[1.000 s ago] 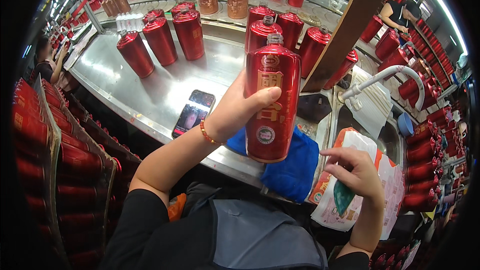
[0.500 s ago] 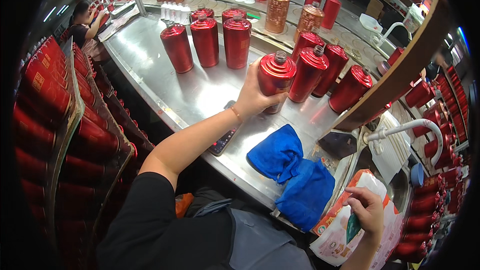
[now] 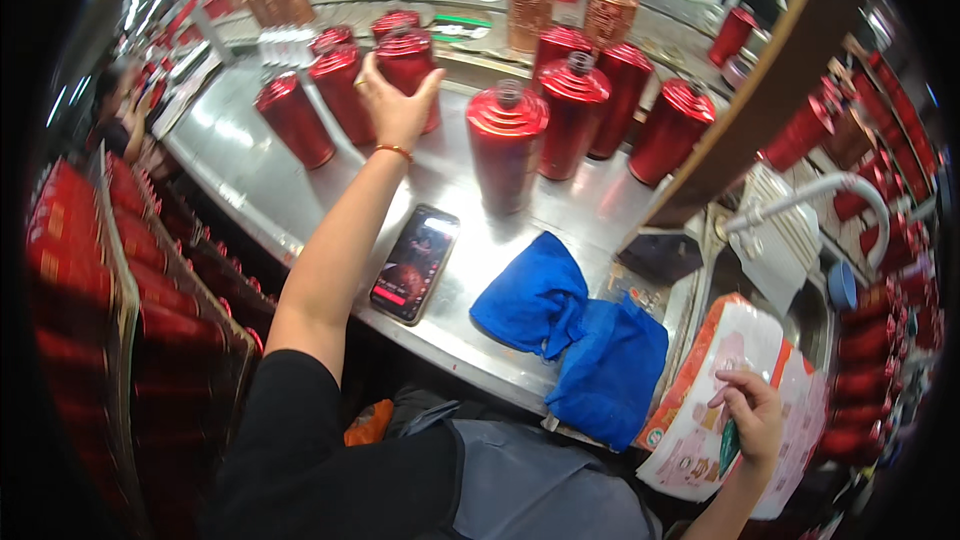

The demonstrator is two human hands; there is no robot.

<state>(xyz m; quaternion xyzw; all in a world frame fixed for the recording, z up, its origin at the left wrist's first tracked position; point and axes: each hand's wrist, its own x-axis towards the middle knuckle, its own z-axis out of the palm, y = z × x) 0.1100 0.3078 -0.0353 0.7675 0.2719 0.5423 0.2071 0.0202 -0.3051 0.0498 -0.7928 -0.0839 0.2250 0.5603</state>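
With thumb and fingers curved round its sides, my left hand point(image 3: 398, 112) grips a shiny red bottle point(image 3: 408, 62) standing on the metal table. Other red bottles stand close by: a red bottle point(image 3: 284, 118) and another red bottle point(image 3: 343, 90) on its left. To the right, a red bottle point(image 3: 505, 145) stands apart from the hand, beside several more. My right hand point(image 3: 757, 420) is closed on a small green pointed thing point(image 3: 729, 446), whose kind I cannot make out. It hovers over a white and orange printed plastic bag point(image 3: 690, 418).
A lit phone point(image 3: 414, 265) lies near the table's front edge point(image 3: 450, 370). Blue cloths point(image 3: 608, 370) are by the sink, under a white curved tap point(image 3: 820, 202). A slanted brown board point(image 3: 745, 90) rises at the right. Racks of red bottles point(image 3: 70, 270) stand at the left.
My left hand has let go of one red bottle, which now stands on the table, and has moved left to another. The right hand still holds the green thing. The view has shifted.
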